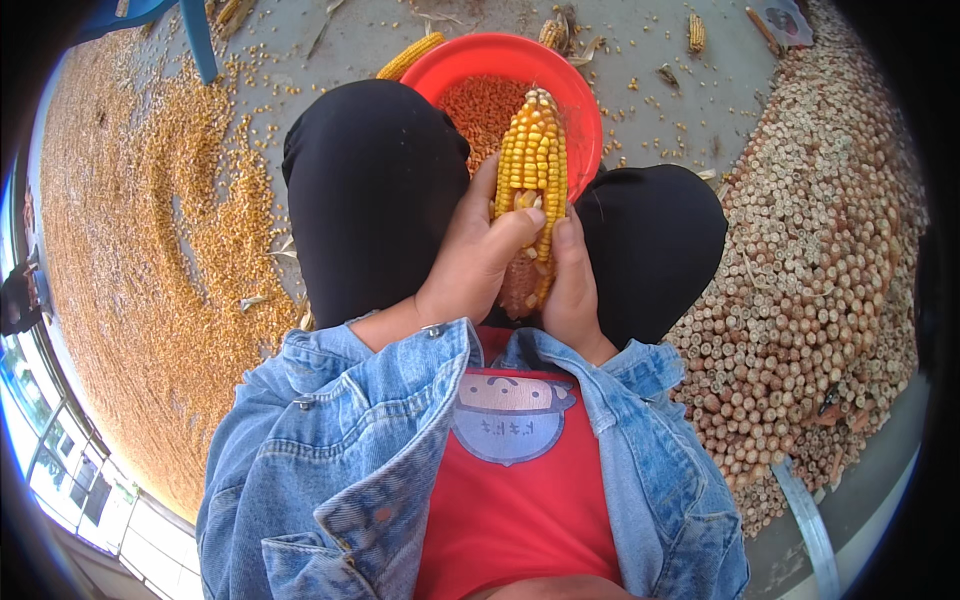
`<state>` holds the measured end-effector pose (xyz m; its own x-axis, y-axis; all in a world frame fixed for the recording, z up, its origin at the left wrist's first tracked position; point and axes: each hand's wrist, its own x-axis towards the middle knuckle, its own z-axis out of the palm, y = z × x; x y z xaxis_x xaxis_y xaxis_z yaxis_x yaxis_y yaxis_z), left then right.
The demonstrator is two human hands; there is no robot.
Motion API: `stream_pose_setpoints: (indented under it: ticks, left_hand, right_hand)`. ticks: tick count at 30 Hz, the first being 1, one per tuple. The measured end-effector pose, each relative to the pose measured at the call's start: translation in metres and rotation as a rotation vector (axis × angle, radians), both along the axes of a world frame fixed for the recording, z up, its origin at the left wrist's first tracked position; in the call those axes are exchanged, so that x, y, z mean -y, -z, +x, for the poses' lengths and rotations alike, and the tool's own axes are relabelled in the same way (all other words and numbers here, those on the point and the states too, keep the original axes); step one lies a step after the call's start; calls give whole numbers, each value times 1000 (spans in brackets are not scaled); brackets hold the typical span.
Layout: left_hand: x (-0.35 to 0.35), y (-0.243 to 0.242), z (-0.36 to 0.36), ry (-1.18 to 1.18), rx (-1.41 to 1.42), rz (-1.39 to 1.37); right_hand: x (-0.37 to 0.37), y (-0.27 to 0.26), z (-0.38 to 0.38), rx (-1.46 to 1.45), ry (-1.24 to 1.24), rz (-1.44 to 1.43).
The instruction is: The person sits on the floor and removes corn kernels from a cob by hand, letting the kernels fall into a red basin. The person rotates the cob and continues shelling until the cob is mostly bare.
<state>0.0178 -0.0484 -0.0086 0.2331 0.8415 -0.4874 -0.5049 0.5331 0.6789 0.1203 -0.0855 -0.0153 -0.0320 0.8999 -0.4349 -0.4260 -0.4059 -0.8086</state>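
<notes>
An ear of yellow corn (pixel 532 154) is held upright between my two hands, above my lap. My left hand (pixel 469 259) wraps its left side, with the thumb pressed on the kernels at mid-ear. Along the right side, my right hand (pixel 574 289) grips the ear, its thumb near the remaining rows. Kernels are gone from the lower part, where the bare reddish cob (pixel 520 281) shows; a few loose ones sit by my left thumb. Beyond the ear, a red plastic basin (pixel 504 51) holds reddish-orange kernels (pixel 480 105), partly hidden by my knee and the ear.
Loose corn kernels (pixel 225 300) cover the floor at left. A large heap of bare cobs (pixel 802 300) lies at right. Corn ears (pixel 410 56) rest beside the basin. A blue plastic leg (pixel 198 45) stands at upper left, a metal bar (pixel 808 525) at lower right.
</notes>
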Motion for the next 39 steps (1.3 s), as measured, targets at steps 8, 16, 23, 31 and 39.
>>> stream_pose_setpoints:
  ticks: [8, 16, 23, 31, 39]
  left_hand:
    - [-2, 0, 2, -66, 52, -68]
    - [0, 1, 0, -58, 129, -44]
    - [-3, -4, 0, -66, 161, -51]
    - [-1, -1, 1, -45, 72, -24]
    - [-2, -3, -1, -33, 112, -49]
  right_hand:
    - [-1, 0, -1, -86, 24, -29]
    - [0, -1, -1, -23, -4, 8]
    - [-2, -4, -1, -49, 4, 2]
    - [-1, -2, 0, -6, -21, -2]
    - [-3, -4, 1, 8, 12, 74]
